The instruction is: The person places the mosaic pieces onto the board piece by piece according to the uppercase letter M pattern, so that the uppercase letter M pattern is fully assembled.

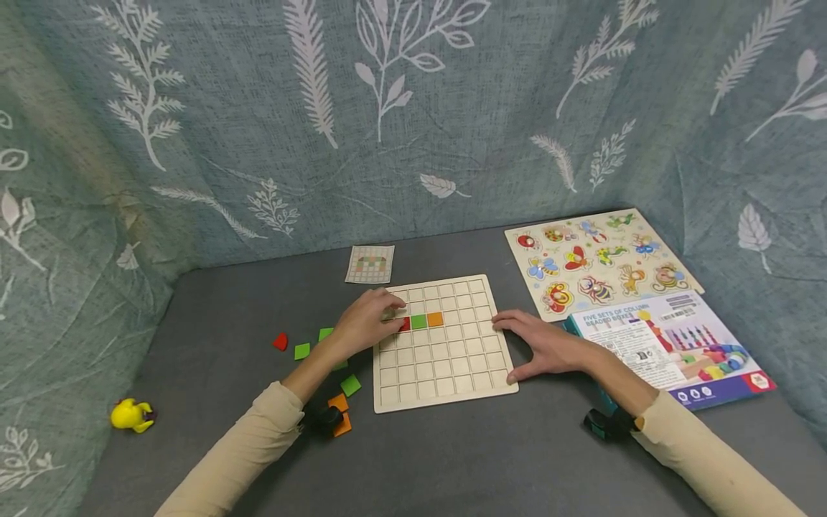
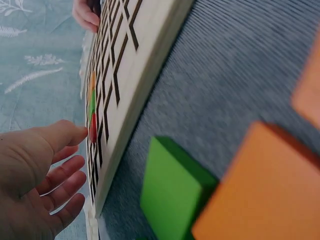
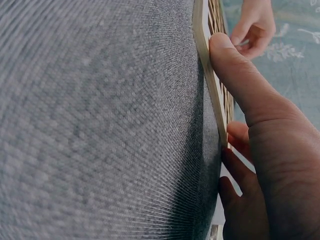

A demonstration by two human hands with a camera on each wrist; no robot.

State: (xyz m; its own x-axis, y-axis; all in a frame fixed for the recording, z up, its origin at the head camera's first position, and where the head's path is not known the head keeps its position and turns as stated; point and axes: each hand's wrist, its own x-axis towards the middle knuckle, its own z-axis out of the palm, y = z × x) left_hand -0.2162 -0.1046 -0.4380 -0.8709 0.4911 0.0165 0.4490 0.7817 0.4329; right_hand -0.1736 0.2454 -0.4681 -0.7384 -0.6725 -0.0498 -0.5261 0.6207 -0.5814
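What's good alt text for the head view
A person's left hand is at a red tile in a row with a green tile and an orange tile on a wooden grid board; the right hand touches its right edge. Loose tiles lie left of it.

board (image 1: 423, 370): pale, gridded | tiles (image 1: 419, 322): red, green, orange | curtain (image 1: 245, 136): blue-green, white leaf print | table (image 1: 426, 459): grey

beige sleeves (image 1: 235, 449), black wrist cameras (image 1: 327, 419)
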